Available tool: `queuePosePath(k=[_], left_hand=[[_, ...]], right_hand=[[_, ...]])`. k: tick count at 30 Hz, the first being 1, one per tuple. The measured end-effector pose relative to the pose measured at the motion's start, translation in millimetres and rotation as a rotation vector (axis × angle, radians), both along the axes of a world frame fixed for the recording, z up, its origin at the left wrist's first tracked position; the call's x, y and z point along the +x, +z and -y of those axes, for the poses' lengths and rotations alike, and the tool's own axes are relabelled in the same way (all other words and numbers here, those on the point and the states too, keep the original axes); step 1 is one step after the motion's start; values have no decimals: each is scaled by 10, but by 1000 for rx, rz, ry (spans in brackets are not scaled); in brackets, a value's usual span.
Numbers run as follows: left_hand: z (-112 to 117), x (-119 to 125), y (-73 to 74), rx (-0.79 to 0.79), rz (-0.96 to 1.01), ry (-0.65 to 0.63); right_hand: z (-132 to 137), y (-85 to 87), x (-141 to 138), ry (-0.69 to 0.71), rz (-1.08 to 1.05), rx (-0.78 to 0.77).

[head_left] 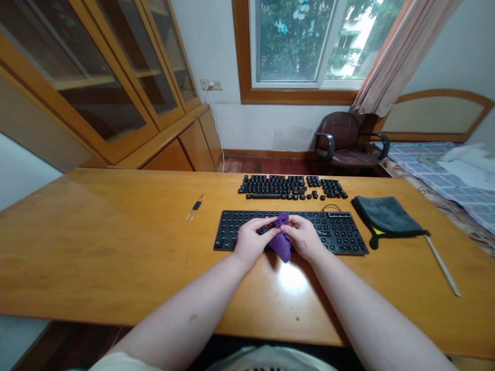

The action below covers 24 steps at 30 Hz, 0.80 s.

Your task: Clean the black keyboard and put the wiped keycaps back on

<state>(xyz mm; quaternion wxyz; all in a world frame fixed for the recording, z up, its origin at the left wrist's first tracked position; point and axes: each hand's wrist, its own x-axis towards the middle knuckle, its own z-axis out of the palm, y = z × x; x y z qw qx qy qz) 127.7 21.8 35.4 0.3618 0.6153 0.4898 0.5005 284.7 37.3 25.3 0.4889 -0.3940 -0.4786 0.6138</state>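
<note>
My left hand (pixel 251 238) and my right hand (pixel 303 234) meet above the keyboard base (pixel 342 234), a black board whose keycaps are mostly off. Between them is a purple cloth (pixel 281 246), bunched at the top and hanging down over the base's front edge. My right fingers pinch the cloth. The left thumb and fingers close at its left side, around a small dark piece that looks like a keycap; fingers and cloth hide most of it. Beyond the base, loose black keycaps (pixel 273 184) lie on the table in keyboard order.
A wire keycap puller (pixel 196 206) lies on the wooden table (pixel 127 247) at left. To the right are a folded dark grey cloth (pixel 389 214) and a thin pale stick (pixel 443 265). A cable loop (pixel 331 207) lies behind the base. Past the table stands an office chair (pixel 342 136).
</note>
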Motion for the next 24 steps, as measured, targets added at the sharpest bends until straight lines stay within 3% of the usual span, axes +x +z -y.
queuePosePath(k=[7,18,24], left_hand=[[-9,56,2,-105,283,-84],[5,30,44,40,142,-117],[-3,46,3,-103,207,-164]], right_hand=[[-5,21,-16,-111,5,29],[3,8,-53,-129,-76,-12],[-4,6,-13,-104,3,16]])
